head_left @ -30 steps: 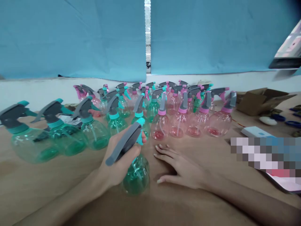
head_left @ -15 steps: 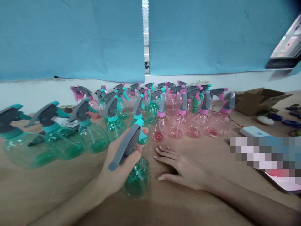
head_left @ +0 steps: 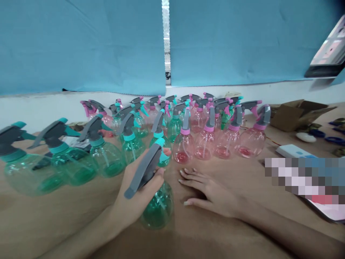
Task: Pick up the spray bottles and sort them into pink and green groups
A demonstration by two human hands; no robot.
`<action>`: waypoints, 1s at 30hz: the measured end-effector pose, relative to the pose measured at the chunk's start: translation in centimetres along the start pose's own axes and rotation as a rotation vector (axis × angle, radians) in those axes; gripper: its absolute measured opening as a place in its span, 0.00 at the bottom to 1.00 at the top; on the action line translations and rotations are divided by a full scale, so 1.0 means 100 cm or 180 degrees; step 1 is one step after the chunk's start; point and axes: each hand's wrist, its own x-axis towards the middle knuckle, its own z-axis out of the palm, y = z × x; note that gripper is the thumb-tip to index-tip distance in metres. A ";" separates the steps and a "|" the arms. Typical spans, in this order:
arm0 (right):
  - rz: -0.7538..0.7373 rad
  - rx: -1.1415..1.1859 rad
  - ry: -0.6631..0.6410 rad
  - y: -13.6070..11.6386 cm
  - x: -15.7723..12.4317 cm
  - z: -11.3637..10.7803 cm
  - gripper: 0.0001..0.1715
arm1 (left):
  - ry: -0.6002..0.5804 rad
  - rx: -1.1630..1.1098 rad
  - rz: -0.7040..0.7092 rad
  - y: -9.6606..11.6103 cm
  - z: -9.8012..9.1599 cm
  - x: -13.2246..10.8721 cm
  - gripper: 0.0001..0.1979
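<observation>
The left hand point(head_left: 133, 199) is closing around the neck of a green spray bottle point(head_left: 159, 210), its fingers curling beneath the grey spray head point(head_left: 145, 167), whose turquoise tip is pointing away from the person. That bottle is staying near the table's front edge side, roughly upright; whether its base is touching the table point(head_left: 205, 237) I cannot tell. Just beside it, the right hand point(head_left: 210, 190) is lying palm down on the table, fingers spreading apart. Beyond the hands, green bottles point(head_left: 106, 158) are lining up on the left and pink bottles point(head_left: 205, 142) on the right, with more of both colours crowding behind. Farther right, a cardboard box point(head_left: 288, 117) is sitting open, and blue cloth point(head_left: 86, 46) is hanging behind everything.
</observation>
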 end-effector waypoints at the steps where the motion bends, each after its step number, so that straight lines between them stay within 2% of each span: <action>1: 0.0003 -0.0005 -0.0005 0.000 0.000 0.000 0.38 | -0.0028 -0.0002 -0.0021 0.000 0.000 0.000 0.19; 14: 0.0028 0.0027 0.0026 -0.002 -0.001 -0.001 0.38 | -0.0053 -0.0103 0.0031 0.003 0.000 0.000 0.20; 20: -0.0016 -0.0041 -0.0034 0.000 0.000 0.000 0.38 | -0.0028 0.0108 -0.0020 0.000 0.002 -0.001 0.22; 30: 0.0023 0.0021 0.0000 0.002 -0.001 0.001 0.37 | -0.0090 -0.0075 -0.0090 0.001 -0.002 -0.001 0.18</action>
